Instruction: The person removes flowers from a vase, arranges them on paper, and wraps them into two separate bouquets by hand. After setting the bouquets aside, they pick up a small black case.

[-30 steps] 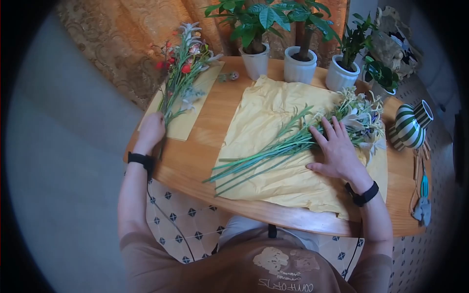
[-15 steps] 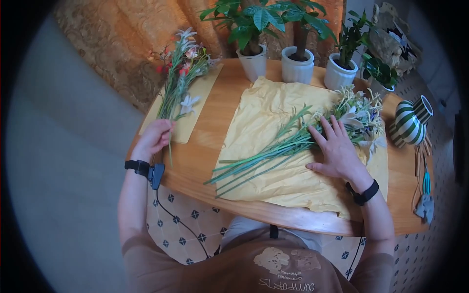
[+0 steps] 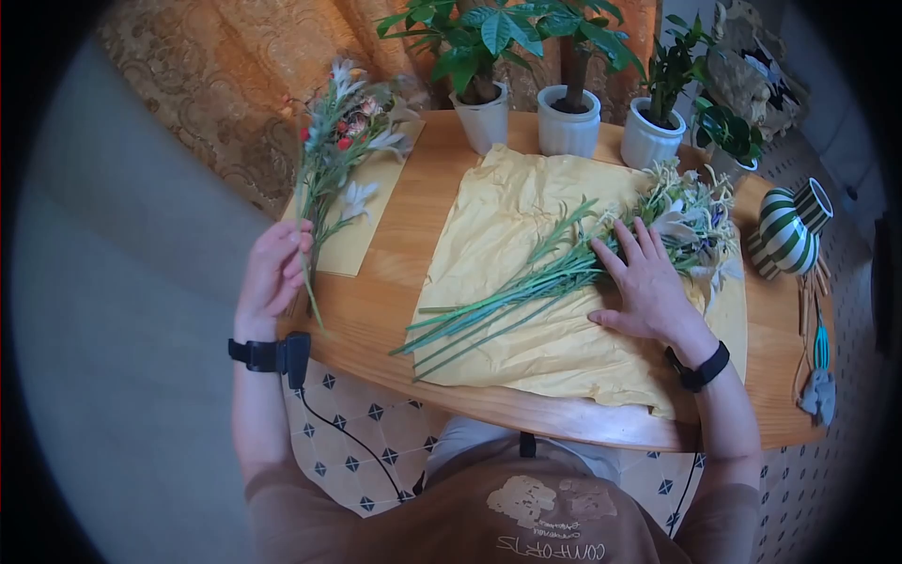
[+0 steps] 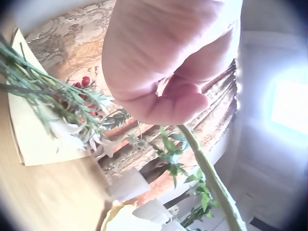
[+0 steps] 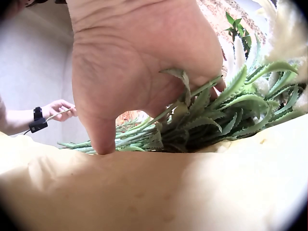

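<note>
- Flowers (image 3: 678,222) were apparently being gathered.
- Left hand (image 3: 273,266), fingers curled, pinched a stem (image 3: 315,305); right hand (image 3: 650,291), fingers spread, rested on the bunch (image 3: 554,274).
- Next likely called for laying it alongside.

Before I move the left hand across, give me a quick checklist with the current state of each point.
1. Left hand has a stem in its grip: ok, pinched.
2. Right hand rests on the large bunch: ok, fingers spread.
3. All the bunch's stem ends lie within the crumpled paper: not ok, some poke past its left edge.
4. Held stem is over the crumpled paper: not ok, it is off to the left.
5. Held stem's upper end is free of the left-hand flowers: cannot tell, they overlap in the head view.
</note>
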`<act>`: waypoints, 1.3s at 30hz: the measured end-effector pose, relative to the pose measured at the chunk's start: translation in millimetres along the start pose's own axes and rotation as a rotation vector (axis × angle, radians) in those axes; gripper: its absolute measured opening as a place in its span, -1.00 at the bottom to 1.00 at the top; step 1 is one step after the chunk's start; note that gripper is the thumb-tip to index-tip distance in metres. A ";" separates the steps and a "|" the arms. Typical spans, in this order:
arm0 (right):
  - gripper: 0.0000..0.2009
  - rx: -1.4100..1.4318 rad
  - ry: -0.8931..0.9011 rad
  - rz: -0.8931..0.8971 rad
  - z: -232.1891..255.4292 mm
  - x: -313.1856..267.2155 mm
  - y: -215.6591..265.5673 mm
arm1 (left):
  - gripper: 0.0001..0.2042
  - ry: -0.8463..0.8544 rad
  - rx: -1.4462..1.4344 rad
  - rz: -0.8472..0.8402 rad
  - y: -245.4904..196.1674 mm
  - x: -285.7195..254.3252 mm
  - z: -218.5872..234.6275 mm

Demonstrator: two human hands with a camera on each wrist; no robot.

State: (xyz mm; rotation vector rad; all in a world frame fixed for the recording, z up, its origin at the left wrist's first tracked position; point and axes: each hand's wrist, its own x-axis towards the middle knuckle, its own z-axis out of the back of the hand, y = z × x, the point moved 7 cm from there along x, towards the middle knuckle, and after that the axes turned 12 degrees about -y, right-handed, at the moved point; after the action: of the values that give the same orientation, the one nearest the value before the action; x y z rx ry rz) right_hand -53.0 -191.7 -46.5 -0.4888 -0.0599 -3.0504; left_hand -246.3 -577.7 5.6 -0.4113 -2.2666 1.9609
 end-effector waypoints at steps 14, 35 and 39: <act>-0.11 -0.015 -0.040 0.000 0.0 -3.0 -2.5 | -0.78 -0.044 0.017 -0.287 -73.0 -91.1 -14.0; -0.12 -0.018 -0.020 -0.015 -7.8 -6.7 -5.0 | -0.77 0.606 0.253 -0.193 -41.1 -89.5 -261.7; -0.12 -0.014 -0.051 -0.010 -4.3 -7.6 -5.3 | -0.78 0.662 0.700 -0.038 40.6 -58.8 -263.6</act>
State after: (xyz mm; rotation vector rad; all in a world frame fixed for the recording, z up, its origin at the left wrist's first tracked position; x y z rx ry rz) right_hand -47.4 -186.3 -53.2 -0.5689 -0.0435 -3.0495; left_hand -115.7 -338.0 11.9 -0.7601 -1.1118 2.0255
